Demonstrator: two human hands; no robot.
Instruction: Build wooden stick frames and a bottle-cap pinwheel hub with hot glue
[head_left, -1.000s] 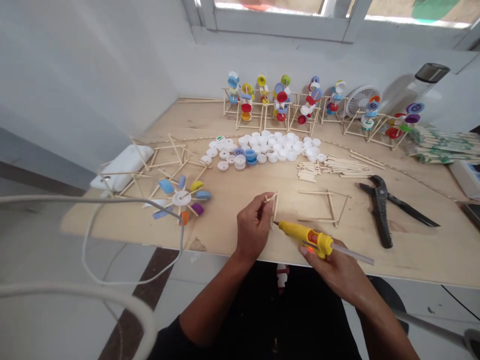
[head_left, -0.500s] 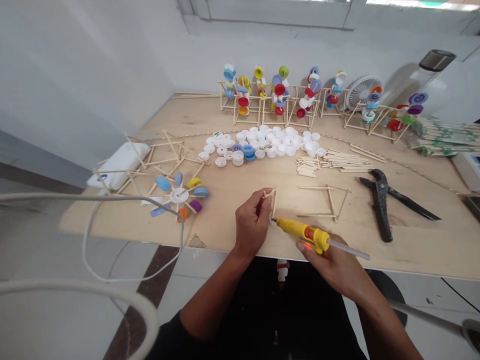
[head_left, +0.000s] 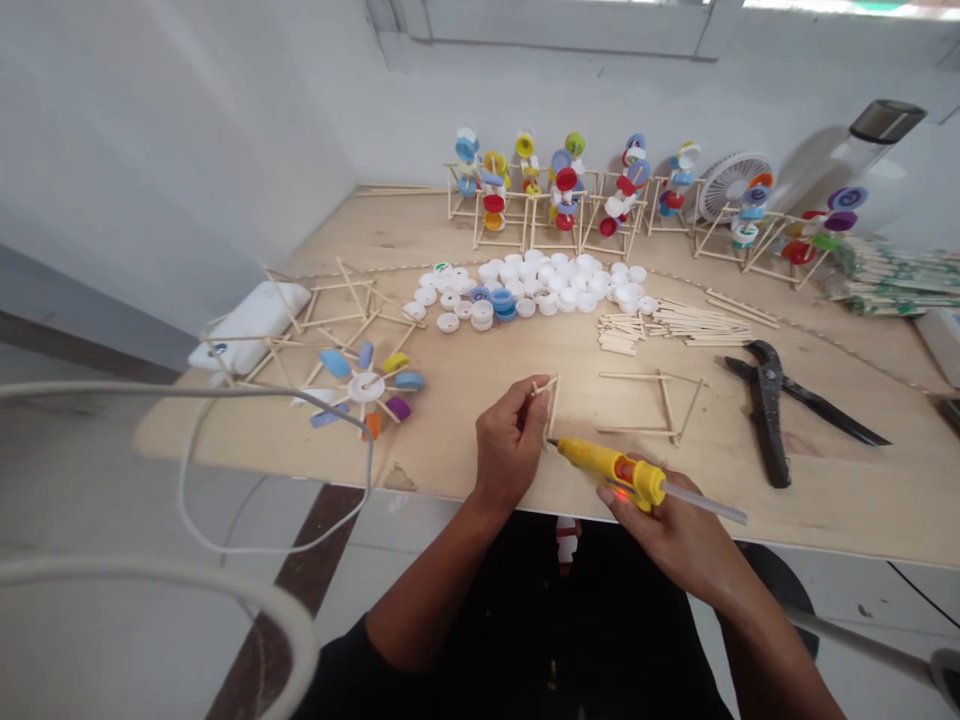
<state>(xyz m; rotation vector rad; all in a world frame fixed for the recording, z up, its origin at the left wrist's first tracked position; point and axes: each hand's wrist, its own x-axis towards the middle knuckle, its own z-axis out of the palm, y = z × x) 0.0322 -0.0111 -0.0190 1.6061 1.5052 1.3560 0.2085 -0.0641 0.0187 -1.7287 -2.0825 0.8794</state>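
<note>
Fingers of our left hand (head_left: 512,440) pinch the small stick frame (head_left: 553,408) over the table (head_left: 465,455); our right hand's (head_left: 679,530) fingers wrap the yellow glue gun (head_left: 604,462), nozzle at the frame's lower end. Right of it lies 1 open stick frame (head_left: 666,405), pliers (head_left: 769,410) beyond.

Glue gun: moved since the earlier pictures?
No, not visibly: the glue gun keeps its place left of the stick frame on the table; only the view shifted.
</note>
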